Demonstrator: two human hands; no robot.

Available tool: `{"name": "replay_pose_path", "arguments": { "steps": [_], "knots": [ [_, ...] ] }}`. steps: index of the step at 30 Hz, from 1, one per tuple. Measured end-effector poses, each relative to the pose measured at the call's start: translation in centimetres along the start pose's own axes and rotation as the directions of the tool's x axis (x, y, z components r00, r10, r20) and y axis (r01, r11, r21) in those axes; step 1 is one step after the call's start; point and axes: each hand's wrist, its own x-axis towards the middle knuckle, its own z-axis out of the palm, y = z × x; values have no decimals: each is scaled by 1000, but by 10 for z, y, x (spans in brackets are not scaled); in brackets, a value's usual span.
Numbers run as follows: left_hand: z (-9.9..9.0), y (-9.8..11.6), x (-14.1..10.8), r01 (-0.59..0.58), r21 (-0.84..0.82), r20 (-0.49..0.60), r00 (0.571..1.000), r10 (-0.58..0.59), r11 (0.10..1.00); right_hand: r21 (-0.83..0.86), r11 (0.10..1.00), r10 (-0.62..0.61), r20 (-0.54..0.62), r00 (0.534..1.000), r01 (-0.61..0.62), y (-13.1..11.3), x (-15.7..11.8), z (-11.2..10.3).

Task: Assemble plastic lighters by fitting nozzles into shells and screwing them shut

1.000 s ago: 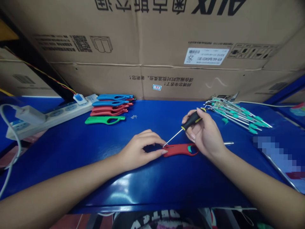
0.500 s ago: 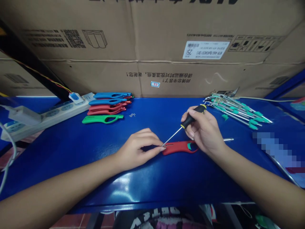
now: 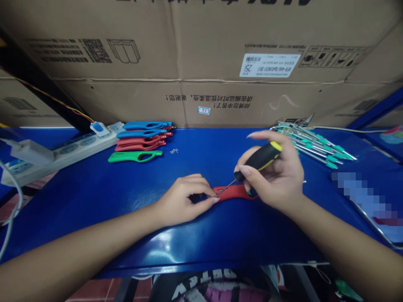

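- Left fingers [image 3: 206, 204] were narrow, pinching the near end of the red casing [image 3: 233, 193].
- Right fingers [image 3: 257, 179] were wrapped round the driver [image 3: 260, 162], with one finger raised off the handle.
- Red casing lay flat on the worktop [image 3: 126, 235] between the hands, driver tip at its pinched end. Looked mid-work. Couldn't tell if anything was seated under the tip, or how deep.
- Green trigger [image 3: 248, 193] was in the casing, mostly covered by the right hand.
- Other casings [image 3: 138, 134], blue, red and green, were lined up up-left. Couldn't tell finished from unfinished.
- Small metal bits [image 3: 174, 151], probably screws, lay loose beside them, so unused as of then.
- Rods [image 3: 315, 147] with green parts were heaped up-right, well apart from the casings, none fitted that I could see.
- Vs earlier frame: right hand had regripped, handle had dropped closer to the casing, one finger had lifted, and trigger had gone mostly out of sight. Left pinch, casing, metal bits and rods looked unchanged apart from slight camera shift.
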Motion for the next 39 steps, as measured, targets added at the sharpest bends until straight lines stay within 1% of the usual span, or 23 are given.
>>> {"name": "replay_pose_path", "arguments": {
  "steps": [2,3,4,6,8,10,12,14,16,17,19,21,23,25,27,30,33,39],
  "knots": [
    [1,0,1,7,3,-10,1000,-7,1000,-34,993,-119,-73,990,117,2,-3,3],
    [1,1,1,3,8,-6,1000,-3,1000,-56,983,-178,-76,981,174,4,-4,3],
    [1,1,1,-9,14,6,1000,8,1000,-80,972,-225,-55,973,221,5,-5,3],
    [1,2,1,-46,20,47,998,45,999,-125,953,-272,50,961,276,6,-7,2],
    [0,3,0,-79,16,87,993,77,997,-143,950,-250,183,951,278,4,-8,0],
    [0,3,0,-91,7,111,990,89,996,-116,963,-202,285,937,243,1,-7,-1],
    [1,3,0,-96,-1,129,987,95,995,-73,979,-153,348,925,190,-3,-6,-1],
    [1,2,0,-108,-14,142,984,109,994,-53,985,-134,365,921,164,-4,-6,1],
    [0,2,0,-108,-26,133,985,111,994,-69,985,-124,336,934,156,-3,-7,2],
    [-1,1,1,-95,-19,115,989,97,995,-82,984,-126,301,945,157,-2,-7,3],
    [-2,1,2,-41,24,69,997,39,999,-109,982,-131,201,971,155,2,-8,4],
    [-3,-1,2,24,87,38,999,-28,996,-117,981,-146,105,984,158,5,-8,5],
    [-3,-2,1,60,135,50,996,-67,989,-103,983,-148,47,988,152,8,-7,5],
    [-3,-5,1,70,159,85,993,-84,985,-84,987,-134,14,991,135,9,-7,5],
    [-2,-6,0,70,160,126,988,-90,985,-79,989,-125,1,992,125,10,-8,6],
    [-1,-7,0,70,136,163,982,-92,988,-124,981,-148,39,988,152,12,-9,6],
    [-2,-7,1,66,123,163,983,-85,990,-170,967,-178,75,981,188,13,-10,7],
    [-2,-7,2,58,125,164,983,-79,990,-178,961,-202,81,976,213,16,-10,7]
  ]
}}
